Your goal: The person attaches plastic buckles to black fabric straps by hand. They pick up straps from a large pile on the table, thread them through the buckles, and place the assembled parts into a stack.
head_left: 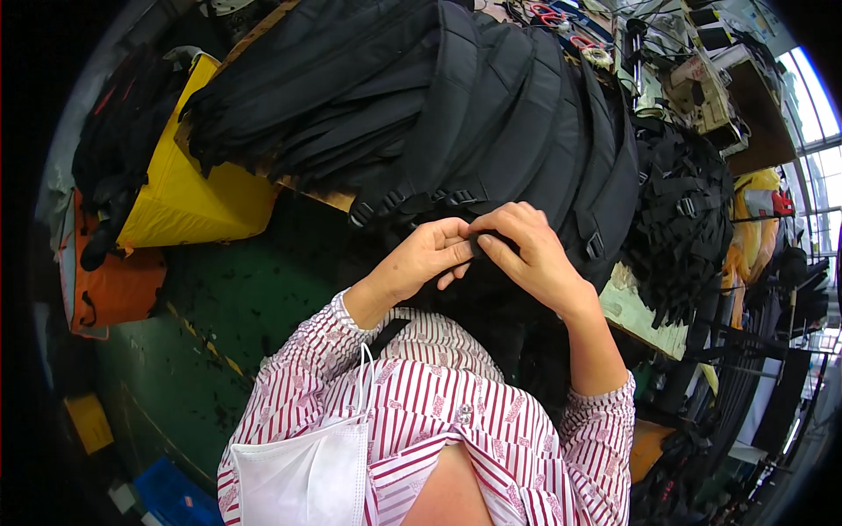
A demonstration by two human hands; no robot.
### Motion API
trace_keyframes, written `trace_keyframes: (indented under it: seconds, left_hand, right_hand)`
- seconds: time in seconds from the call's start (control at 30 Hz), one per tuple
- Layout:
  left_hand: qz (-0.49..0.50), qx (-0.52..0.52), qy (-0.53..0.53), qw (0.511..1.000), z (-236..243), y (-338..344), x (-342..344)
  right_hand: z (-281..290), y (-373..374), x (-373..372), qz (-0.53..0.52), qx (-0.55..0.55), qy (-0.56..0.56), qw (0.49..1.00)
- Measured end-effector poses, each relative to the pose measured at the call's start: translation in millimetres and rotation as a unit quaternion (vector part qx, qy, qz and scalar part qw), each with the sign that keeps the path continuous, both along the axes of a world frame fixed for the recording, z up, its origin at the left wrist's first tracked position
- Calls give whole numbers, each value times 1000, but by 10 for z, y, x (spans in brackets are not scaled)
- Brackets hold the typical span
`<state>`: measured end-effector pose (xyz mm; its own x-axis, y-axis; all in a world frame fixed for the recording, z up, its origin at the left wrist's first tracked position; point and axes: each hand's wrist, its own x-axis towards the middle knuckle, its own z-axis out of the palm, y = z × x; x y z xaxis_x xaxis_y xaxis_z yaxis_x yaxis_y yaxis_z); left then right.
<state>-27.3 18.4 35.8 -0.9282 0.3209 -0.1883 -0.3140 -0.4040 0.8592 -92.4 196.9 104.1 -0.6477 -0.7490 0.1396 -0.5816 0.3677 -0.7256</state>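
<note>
My left hand [425, 263] and my right hand [522, 254] meet in the middle of the head view, fingers closed around a small piece of black strap [475, 245]. Much of that piece is hidden by my fingertips and dark fabric behind it. Just beyond my hands lies a thick pile of black padded straps [482, 105], layered side by side, with plastic buckles [390, 203] hanging along its near edge.
At left stand a yellow bin [193, 202] and an orange bin [118, 289]. Scissors [545, 15] and assorted items lie beyond the pile. A heap of black webbing [675, 228] sits right, above a pale board [649, 320]. A blue crate [171, 491] is low left.
</note>
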Motion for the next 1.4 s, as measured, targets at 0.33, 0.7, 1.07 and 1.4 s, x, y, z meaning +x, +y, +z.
trace_keyframes:
  seconds: [0.33,0.7,1.07,1.4]
  left_hand:
    - [36,-75,-1,997,-49,208,-132]
    - [33,-149,-17,988,27,216,-131]
    - [58,-162,-5,985,9,226,-113]
    - [59,-178,19,982,-21,231,-67]
  right_hand:
    - [78,77,146,-13,-99,167,981]
    - [18,276,10,-124,27,197,972]
    - [-86,212,50,-95,46,131,986]
    - [-185,162,99,-73,58,149,984]
